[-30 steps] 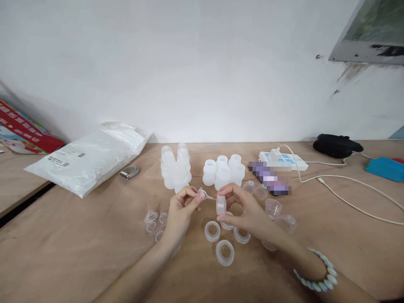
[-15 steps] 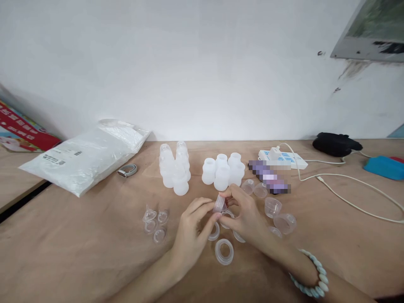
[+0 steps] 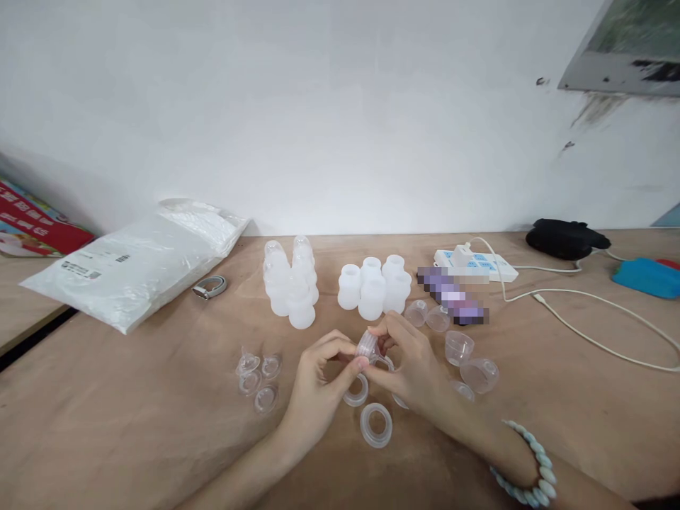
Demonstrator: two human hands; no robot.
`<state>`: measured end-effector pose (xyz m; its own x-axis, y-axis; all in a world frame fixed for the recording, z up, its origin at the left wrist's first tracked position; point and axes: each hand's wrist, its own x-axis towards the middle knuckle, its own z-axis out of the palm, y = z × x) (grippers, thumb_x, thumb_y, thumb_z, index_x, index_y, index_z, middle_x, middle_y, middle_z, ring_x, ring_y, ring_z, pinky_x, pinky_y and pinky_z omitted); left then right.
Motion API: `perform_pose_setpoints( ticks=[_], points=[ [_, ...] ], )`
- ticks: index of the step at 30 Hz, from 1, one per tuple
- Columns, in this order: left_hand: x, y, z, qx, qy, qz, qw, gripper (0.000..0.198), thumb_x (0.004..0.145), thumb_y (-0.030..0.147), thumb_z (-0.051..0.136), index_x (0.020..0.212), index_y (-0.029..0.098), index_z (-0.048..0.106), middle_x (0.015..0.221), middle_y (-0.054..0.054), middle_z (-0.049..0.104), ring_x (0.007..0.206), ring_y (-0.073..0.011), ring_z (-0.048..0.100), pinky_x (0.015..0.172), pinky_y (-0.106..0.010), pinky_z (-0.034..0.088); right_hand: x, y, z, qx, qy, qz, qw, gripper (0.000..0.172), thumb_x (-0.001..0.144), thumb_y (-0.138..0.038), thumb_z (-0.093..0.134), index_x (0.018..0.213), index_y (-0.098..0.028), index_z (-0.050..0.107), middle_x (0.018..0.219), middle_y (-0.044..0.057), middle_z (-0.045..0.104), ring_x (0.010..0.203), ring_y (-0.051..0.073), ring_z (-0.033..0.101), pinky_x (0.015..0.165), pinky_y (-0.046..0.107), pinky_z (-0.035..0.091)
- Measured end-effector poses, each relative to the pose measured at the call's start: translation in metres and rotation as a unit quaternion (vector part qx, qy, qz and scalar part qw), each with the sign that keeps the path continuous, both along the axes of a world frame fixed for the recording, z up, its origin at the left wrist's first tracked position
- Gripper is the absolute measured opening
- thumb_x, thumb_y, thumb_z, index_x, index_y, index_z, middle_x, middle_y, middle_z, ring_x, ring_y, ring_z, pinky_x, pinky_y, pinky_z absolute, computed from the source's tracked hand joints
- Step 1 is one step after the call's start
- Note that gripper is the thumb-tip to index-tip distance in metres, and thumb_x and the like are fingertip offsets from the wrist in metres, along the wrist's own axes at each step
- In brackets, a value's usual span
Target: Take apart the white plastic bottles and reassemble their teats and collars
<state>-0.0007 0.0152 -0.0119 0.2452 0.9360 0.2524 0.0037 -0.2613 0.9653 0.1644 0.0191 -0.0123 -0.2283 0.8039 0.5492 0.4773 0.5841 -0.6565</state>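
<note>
Between my hands, above the table, is a clear ribbed bottle collar ring (image 3: 366,344), tilted on its side. My left hand (image 3: 322,370) pinches its left edge with thumb and fingers. From the right, my right hand (image 3: 411,358) grips the same ring, its fingertips partly hiding it. Whether a teat sits inside the ring I cannot tell. Beneath and in front lie more collar rings (image 3: 377,445), some half covered by my hands. Several clear bottle teats (image 3: 265,399) rest to the left. On the right are clear dome caps (image 3: 460,348).
Capped milky baby bottles (image 3: 302,316) stand at the back, with open baby bottles (image 3: 372,297) to their right. Behind are a plastic parcel bag (image 3: 127,269), a watch (image 3: 209,287), a blurred-out purple item (image 3: 451,294), a power strip (image 3: 499,269) with cables and a black pouch (image 3: 566,239).
The ring has turned slightly between my fingers, showing more of its ribbed side. Both hands keep their grip; my left hand has shifted a little to the left.
</note>
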Motion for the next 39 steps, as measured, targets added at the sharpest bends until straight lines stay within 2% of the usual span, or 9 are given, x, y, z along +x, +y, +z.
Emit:
perform_pose_setpoints(
  ticks=[7, 12, 15, 18, 22, 28, 31, 35, 39],
  points=[
    [0.002, 0.0, -0.001, -0.043, -0.004, 0.013, 0.999, 0.012, 0.077, 0.028, 0.075, 0.074, 0.017, 0.074, 0.075, -0.002, 0.059, 0.072, -0.0157, 0.058, 0.068, -0.026, 0.047, -0.002, -0.004, -0.001, 0.043, -0.076, -0.05, 0.995, 0.015, 0.08, -0.016, 0.061, 0.085, -0.021, 0.048, 0.077, 0.001, 0.05, 0.062, 0.017, 0.051, 0.052, 0.027, 0.043],
    [0.0, 0.005, -0.006, -0.062, -0.056, 0.033, 0.996, 0.014, 0.077, 0.029, 0.076, 0.072, 0.017, 0.07, 0.071, -0.001, 0.064, 0.068, -0.0141, 0.058, 0.065, -0.024, 0.046, 0.0, -0.004, 0.003, 0.049, -0.111, -0.047, 0.992, 0.022, 0.087, -0.027, 0.064, 0.101, -0.02, 0.048, 0.086, 0.005, 0.057, 0.071, 0.02, 0.057, 0.06, 0.03, 0.046],
    [-0.003, 0.006, -0.004, -0.032, -0.047, 0.059, 0.997, 0.015, 0.079, 0.027, 0.075, 0.07, 0.017, 0.068, 0.07, 0.0, 0.062, 0.069, -0.0137, 0.057, 0.067, -0.024, 0.045, 0.004, -0.003, 0.007, 0.058, -0.141, -0.049, 0.987, 0.018, 0.093, -0.033, 0.057, 0.088, -0.022, 0.044, 0.079, 0.003, 0.055, 0.066, 0.019, 0.052, 0.058, 0.03, 0.04],
    [-0.006, 0.006, -0.001, 0.003, -0.026, 0.053, 0.998, 0.015, 0.082, 0.027, 0.073, 0.072, 0.018, 0.066, 0.072, 0.001, 0.059, 0.071, -0.014, 0.056, 0.068, -0.024, 0.045, 0.005, -0.002, 0.01, 0.003, -0.147, -0.006, 0.989, 0.026, 0.098, -0.032, 0.048, 0.075, -0.023, 0.038, 0.071, 0.0, 0.049, 0.06, 0.016, 0.044, 0.055, 0.028, 0.032],
    [-0.006, 0.004, 0.001, 0.022, -0.021, 0.014, 0.999, 0.016, 0.082, 0.025, 0.073, 0.073, 0.018, 0.061, 0.076, 0.001, 0.054, 0.074, -0.014, 0.053, 0.068, -0.024, 0.045, 0.004, -0.001, 0.017, -0.114, -0.056, 0.09, 0.988, 0.03, 0.1, -0.026, 0.041, 0.07, -0.022, 0.039, 0.067, -0.003, 0.046, 0.06, 0.013, 0.042, 0.056, 0.026, 0.032],
    [-0.005, 0.002, 0.004, -0.003, -0.06, -0.003, 0.998, 0.05, 0.072, 0.021, 0.082, 0.115, 0.03, 0.057, 0.107, -0.002, 0.059, 0.09, -0.0185, 0.061, 0.078, -0.03, 0.052, 0.004, -0.001, 0.024, -0.233, 0.036, 0.143, 0.961, 0.032, 0.098, -0.033, 0.045, 0.068, -0.019, 0.047, 0.065, -0.003, 0.047, 0.06, 0.012, 0.042, 0.055, 0.025, 0.033],
    [-0.004, -0.001, 0.007, 0.01, -0.022, -0.043, 0.999, 0.034, 0.073, 0.023, 0.081, 0.105, 0.026, 0.068, 0.098, -0.004, 0.061, 0.086, -0.0203, 0.062, 0.076, -0.032, 0.052, 0.002, -0.001, 0.021, -0.267, 0.059, 0.158, 0.949, 0.029, 0.096, -0.037, 0.05, 0.073, -0.019, 0.051, 0.071, -0.001, 0.054, 0.065, 0.013, 0.047, 0.058, 0.025, 0.037],
    [-0.005, -0.005, 0.011, 0.032, 0.019, -0.033, 0.999, 0.035, 0.068, 0.021, 0.085, 0.1, 0.027, 0.072, 0.09, -0.002, 0.056, 0.08, -0.0181, 0.059, 0.071, -0.029, 0.051, 0.0, -0.002, 0.021, -0.279, 0.081, 0.193, 0.937, 0.036, 0.094, -0.046, 0.052, 0.071, -0.019, 0.053, 0.072, 0.0, 0.056, 0.069, 0.015, 0.051, 0.062, 0.027, 0.042],
    [-0.007, -0.004, 0.013, 0.007, -0.027, -0.048, 0.998, 0.034, 0.069, 0.019, 0.084, 0.099, 0.026, 0.069, 0.089, -0.001, 0.058, 0.078, -0.0176, 0.063, 0.072, -0.03, 0.052, 0.003, -0.003, 0.023, -0.284, 0.103, 0.209, 0.93, 0.04, 0.094, -0.049, 0.053, 0.069, -0.018, 0.054, 0.066, -0.001, 0.054, 0.062, 0.013, 0.049, 0.057, 0.025, 0.041]
  ],
)
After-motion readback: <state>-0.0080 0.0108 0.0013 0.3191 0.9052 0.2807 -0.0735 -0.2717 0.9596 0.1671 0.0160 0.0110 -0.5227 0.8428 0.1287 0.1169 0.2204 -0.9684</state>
